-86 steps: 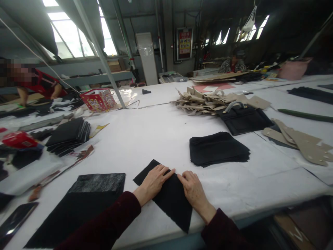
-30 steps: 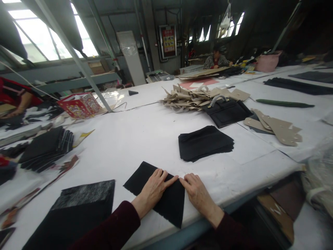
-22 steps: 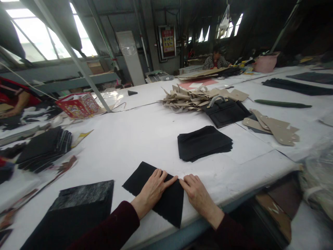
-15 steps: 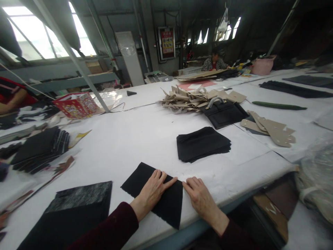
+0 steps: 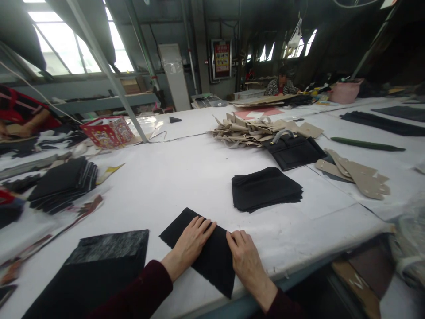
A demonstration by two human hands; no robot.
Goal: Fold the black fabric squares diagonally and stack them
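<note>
A black fabric piece (image 5: pixel 215 257) lies at an angle near the table's front edge. My left hand (image 5: pixel 194 239) rests flat on it, fingers stretched toward its far edge. At the piece's right end, my right hand (image 5: pixel 244 252) has its fingers bent together over the edge; its thumb is hidden. To the left lies a larger stack of black fabric (image 5: pixel 102 274) with a greyish, fuzzy strip along its far side. Beyond my right hand sits a pile of black cut pieces (image 5: pixel 265 189).
Farther back are a black bag panel with a grey handle (image 5: pixel 295 150), a heap of beige pieces (image 5: pixel 239 130), beige straps (image 5: pixel 358 173) and a cucumber (image 5: pixel 367 144). Left are folded dark fabric (image 5: pixel 61 181) and a red bag (image 5: pixel 108 132). Two people sit at the table's far sides.
My right hand has moved onto the fabric's edge, its fingers more bent. My left hand has slid slightly left along the piece. The whole view has shifted a little.
</note>
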